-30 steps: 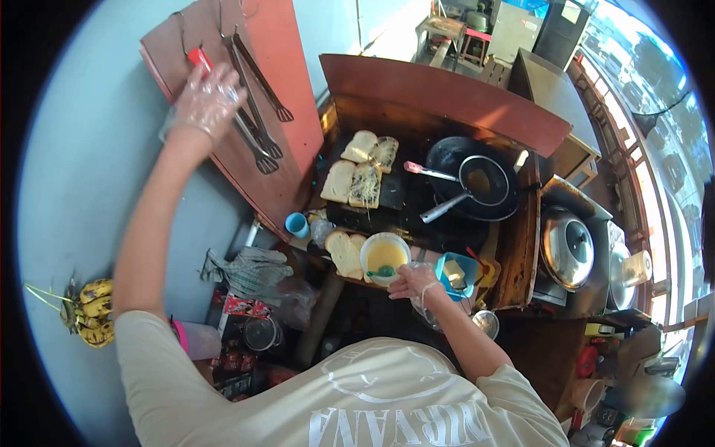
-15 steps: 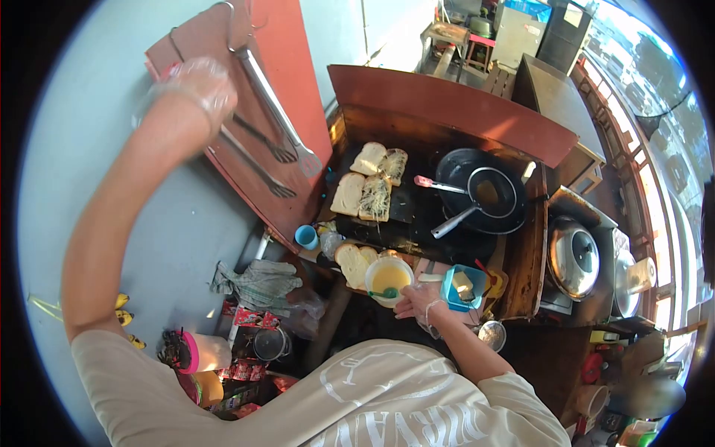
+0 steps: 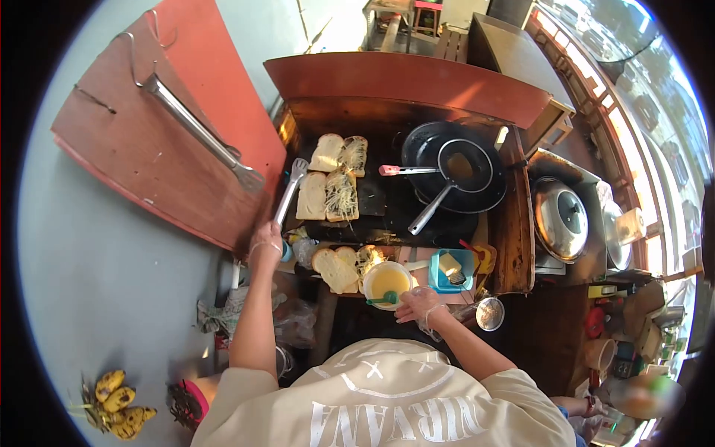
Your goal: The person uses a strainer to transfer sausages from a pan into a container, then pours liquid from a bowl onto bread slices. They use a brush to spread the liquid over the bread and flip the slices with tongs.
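The left hand [image 3: 266, 242] has its fingers wrapped tight round the handle of the tongs [image 3: 289, 195], whose tip lies just beside the bread [image 3: 328, 195] on the griddle [image 3: 387, 200]. The gloved right hand [image 3: 421, 304] touches the rim of the bowl [image 3: 387, 281] of yellow batter at the counter's [image 3: 514, 246] near edge; whether its fingers pinch the rim I cannot tell. A green spoon [image 3: 381, 301] sits in the bowl, a pan [image 3: 462, 167] beyond

My wooden counter [image 3: 514, 246] carries a black griddle [image 3: 387, 201] at twelve o'clock, pans [image 3: 454, 167] at one and a bowl [image 3: 386, 281] at six.
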{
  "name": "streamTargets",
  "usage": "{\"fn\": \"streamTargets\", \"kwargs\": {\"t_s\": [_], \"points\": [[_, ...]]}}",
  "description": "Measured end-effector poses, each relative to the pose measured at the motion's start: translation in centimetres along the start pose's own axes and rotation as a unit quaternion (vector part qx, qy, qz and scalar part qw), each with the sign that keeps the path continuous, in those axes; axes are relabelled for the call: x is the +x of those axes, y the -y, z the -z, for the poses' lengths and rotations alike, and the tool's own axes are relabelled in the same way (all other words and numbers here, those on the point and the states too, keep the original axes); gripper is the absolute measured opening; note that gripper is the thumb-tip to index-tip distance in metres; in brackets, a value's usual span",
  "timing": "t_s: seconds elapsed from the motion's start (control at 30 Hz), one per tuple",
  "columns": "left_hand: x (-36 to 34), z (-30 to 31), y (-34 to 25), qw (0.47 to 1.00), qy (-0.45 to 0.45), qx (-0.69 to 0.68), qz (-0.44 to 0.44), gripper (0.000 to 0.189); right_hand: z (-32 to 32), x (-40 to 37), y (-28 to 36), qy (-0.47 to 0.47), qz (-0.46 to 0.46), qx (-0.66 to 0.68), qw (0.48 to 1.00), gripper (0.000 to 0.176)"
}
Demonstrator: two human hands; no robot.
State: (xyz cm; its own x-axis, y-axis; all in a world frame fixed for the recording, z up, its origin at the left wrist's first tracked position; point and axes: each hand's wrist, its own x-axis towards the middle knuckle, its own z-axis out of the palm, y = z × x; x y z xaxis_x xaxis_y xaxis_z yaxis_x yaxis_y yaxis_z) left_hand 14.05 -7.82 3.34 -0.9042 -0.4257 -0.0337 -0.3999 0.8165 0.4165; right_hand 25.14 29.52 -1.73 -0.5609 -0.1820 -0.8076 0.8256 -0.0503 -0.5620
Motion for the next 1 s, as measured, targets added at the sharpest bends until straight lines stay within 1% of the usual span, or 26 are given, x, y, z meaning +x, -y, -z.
{"fn": "streamTargets", "kwargs": {"t_s": [0.03,0.07,0.13,0.2,0.27,0.33,0.37,0.4,0.47,0.5,0.53,0.57,0.6,0.67,0.7,0.83,0.9,0.93,0.97,1.0], "points": [[1.7,0.1,-0.6,0.998,0.046,0.029,0.025,0.044,-0.2,-0.3,0.1,-0.009,0.008,0.002,1.0,0.033],[3.7,-0.7,0.0,0.998,0.035,0.033,0.04,0.043,-0.3,-0.4,0.1,-0.018,0.016,0.004,1.0,0.033],[6.6,-1.1,1.3,0.999,0.022,0.018,0.02,0.043,-0.3,0.1,-0.4,-0.021,0.013,0.016,1.0,0.032],[9.9,-2.7,4.5,0.999,0.007,-0.031,-0.027,0.04,-0.4,0.0,-0.2,-0.022,0.014,0.027,0.999,0.032],[12.6,-4.3,6.4,0.979,0.082,-0.187,0.02,0.037,-0.9,-0.9,0.4,-0.026,0.035,0.052,0.998,0.032],[10.9,-1.7,2.7,0.949,0.155,-0.232,0.147,0.033,-0.8,-0.6,0.1,-0.033,0.034,0.064,0.997,0.032],[10.3,-1.6,1.9,0.948,0.13,-0.252,0.147,0.034,-0.9,-0.5,0.0,-0.036,0.036,0.074,0.996,0.031],[10.5,-2.0,2.0,0.948,0.133,-0.25,0.144,0.034,-0.9,-0.4,0.0,-0.038,0.036,0.078,0.996,0.031],[11.2,-3.1,2.5,0.963,0.099,-0.229,0.107,0.035,-0.8,-0.3,0.0,-0.037,0.042,0.082,0.995,0.031],[11.9,-3.7,3.4,0.963,0.1,-0.228,0.105,0.035,-0.6,-0.3,-0.1,-0.038,0.042,0.084,0.995,0.031],[12.7,-4.1,4.4,0.979,0.067,-0.174,0.08,0.036,-0.5,-0.1,-0.3,-0.034,0.044,0.093,0.994,0.03],[12.6,-3.6,4.2,0.991,0.033,-0.119,0.054,0.038,-0.4,-0.1,-0.2,-0.028,0.046,0.102,0.993,0.03],[12.2,-3.2,4.1,0.991,0.032,-0.12,0.053,0.038,-0.3,-0.2,0.0,-0.028,0.047,0.102,0.993,0.03],[10.8,-1.4,3.2,0.976,0.097,-0.158,0.116,0.038,-0.1,-0.4,0.2,-0.028,0.036,0.097,0.994,0.031],[9.3,0.0,1.1,0.955,0.13,-0.206,0.168,0.037,0.0,-0.4,0.3,-0.029,0.037,0.098,0.994,0.031],[9.7,-1.9,1.4,0.941,0.165,-0.252,0.157,0.038,0.3,-0.6,0.1,-0.031,0.025,0.089,0.995,0.032],[10.0,-2.9,1.2,0.915,0.197,-0.289,0.201,0.039,0.5,-0.9,0.2,-0.037,0.022,0.082,0.996,0.032],[10.0,-3.4,1.3,0.915,0.199,-0.289,0.2,0.039,0.6,-1.2,0.2,-0.035,0.023,0.077,0.996,0.036],[10.2,-4.0,1.8,0.966,0.111,-0.194,0.127,0.038,0.8,-1.4,0.2,-0.032,0.023,0.072,0.997,0.04],[10.2,-4.4,2.1,0.994,0.02,-0.095,0.052,0.039,1.0,-1.4,0.1,-0.035,0.021,0.073,0.997,0.04]]}}
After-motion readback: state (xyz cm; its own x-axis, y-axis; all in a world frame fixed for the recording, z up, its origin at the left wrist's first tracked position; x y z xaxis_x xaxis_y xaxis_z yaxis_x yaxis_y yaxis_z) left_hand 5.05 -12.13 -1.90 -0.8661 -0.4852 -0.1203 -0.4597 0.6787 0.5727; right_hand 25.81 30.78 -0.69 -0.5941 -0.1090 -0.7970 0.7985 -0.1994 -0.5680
